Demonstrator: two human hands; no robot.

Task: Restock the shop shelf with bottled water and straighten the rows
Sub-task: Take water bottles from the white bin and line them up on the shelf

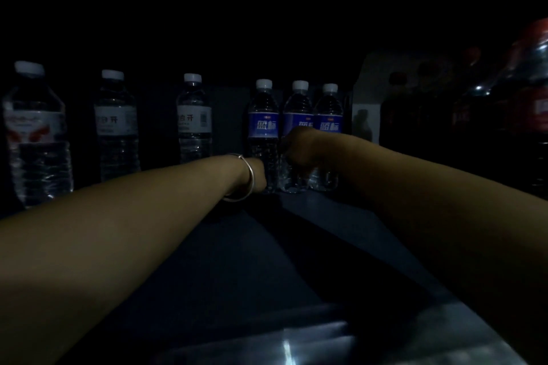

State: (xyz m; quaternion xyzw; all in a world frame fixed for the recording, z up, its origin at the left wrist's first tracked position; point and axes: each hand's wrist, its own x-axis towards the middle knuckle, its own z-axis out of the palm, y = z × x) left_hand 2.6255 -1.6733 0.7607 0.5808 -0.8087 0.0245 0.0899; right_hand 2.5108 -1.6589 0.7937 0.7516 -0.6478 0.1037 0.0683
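Blue-label bottles (297,127) (3, touching) stand upright, caps up.

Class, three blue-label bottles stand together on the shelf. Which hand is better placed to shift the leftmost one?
Left. The left hand is at the leftmost blue-label bottle; the right hand sits before the middle blue-label bottle.

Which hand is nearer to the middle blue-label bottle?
Right. The right hand is directly in front of the middle blue-label bottle, overlapping it; the left hand is by the neighbouring bottle.
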